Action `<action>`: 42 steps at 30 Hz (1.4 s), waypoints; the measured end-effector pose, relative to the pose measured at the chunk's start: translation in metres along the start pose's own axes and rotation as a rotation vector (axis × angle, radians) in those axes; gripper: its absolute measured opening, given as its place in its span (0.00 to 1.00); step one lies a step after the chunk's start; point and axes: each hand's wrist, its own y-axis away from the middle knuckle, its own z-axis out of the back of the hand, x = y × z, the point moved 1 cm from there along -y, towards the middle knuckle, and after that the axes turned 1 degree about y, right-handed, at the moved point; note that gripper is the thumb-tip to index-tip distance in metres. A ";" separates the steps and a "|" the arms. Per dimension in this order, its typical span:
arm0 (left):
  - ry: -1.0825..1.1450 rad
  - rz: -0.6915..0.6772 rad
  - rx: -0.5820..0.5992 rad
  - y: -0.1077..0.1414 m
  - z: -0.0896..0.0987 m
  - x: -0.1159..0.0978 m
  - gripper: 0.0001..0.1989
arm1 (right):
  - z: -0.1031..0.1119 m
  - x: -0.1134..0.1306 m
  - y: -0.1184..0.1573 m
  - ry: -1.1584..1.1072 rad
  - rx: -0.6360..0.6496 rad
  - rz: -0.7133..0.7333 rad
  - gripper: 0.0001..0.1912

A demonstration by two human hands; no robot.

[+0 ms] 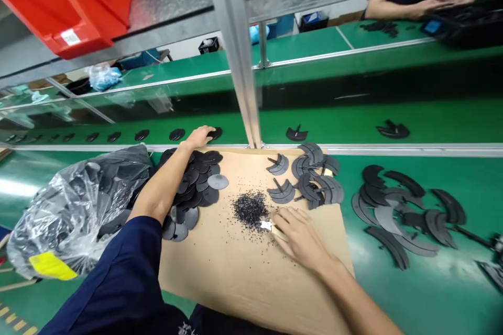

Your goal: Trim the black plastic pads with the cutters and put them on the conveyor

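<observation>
My left hand [199, 137] reaches forward over the green belt, its fingers closed at the edge of a black disc [215, 133]. Below that arm lies a heap of black discs [196, 178] on the brown cardboard [220, 277]. Beside a loose pile of tiny black pieces [250, 209], my right hand [298, 233] is low over the cardboard with fingers bent together. A small white-tipped thing [266, 225] shows at these fingers; its kind is unclear. Just beyond, curved black parts with stems [320, 183] are stacked at the cardboard's right edge.
A clear plastic bag [66, 204] of dark discs bulges at the left. More curved black parts [408, 214] lie on the green table to the right. Discs stand in a row along the belt [341, 120]. A metal post [238, 52] and a red bin [74, 5] are overhead; a co-worker's hands [432, 6] show beyond.
</observation>
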 end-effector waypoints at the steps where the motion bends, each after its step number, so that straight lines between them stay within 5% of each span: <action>1: -0.016 0.009 0.005 0.003 0.003 0.001 0.18 | 0.001 0.001 0.001 0.001 0.010 -0.001 0.06; 5: -0.026 -0.060 0.062 0.026 0.024 -0.009 0.15 | 0.007 0.004 0.002 0.010 0.064 -0.015 0.10; 7: 0.112 -0.332 0.194 0.038 0.030 -0.036 0.15 | 0.010 0.006 0.002 0.005 0.081 -0.027 0.10; 10: 0.367 -0.790 0.371 0.046 0.022 -0.109 0.16 | 0.012 0.007 0.002 -0.016 0.090 -0.035 0.09; 12: 0.329 -0.742 0.241 0.035 0.006 -0.166 0.14 | 0.010 0.007 0.003 -0.020 0.098 -0.034 0.09; 15: 0.229 -0.400 0.022 0.000 -0.020 -0.234 0.11 | 0.007 0.005 0.004 -0.003 0.113 -0.041 0.11; 19: 0.270 -0.235 -0.044 -0.037 -0.038 -0.275 0.14 | 0.006 0.002 0.004 0.056 0.113 -0.032 0.09; 26: 0.359 -0.209 -0.149 -0.028 -0.027 -0.258 0.19 | 0.004 -0.001 0.005 0.036 -0.064 -0.022 0.13; 29: 0.555 -0.361 -0.276 0.015 -0.018 -0.222 0.13 | 0.003 -0.001 0.007 -0.118 -0.281 -0.090 0.14; 33: 0.888 -0.627 -0.383 0.108 -0.013 -0.173 0.05 | 0.008 -0.003 0.005 -0.524 -0.510 -0.345 0.16; 35: 0.933 -0.668 -0.336 0.151 -0.019 -0.162 0.07 | 0.010 -0.004 -0.001 -0.772 -0.464 -0.489 0.18; 38: 0.987 -0.740 -0.263 0.191 -0.031 -0.155 0.05 | 0.012 0.000 -0.012 -1.084 -0.222 -0.593 0.22; 42: 0.877 -0.779 -0.013 0.186 -0.029 -0.130 0.07 | 0.014 0.008 -0.022 -1.212 -0.109 -0.693 0.26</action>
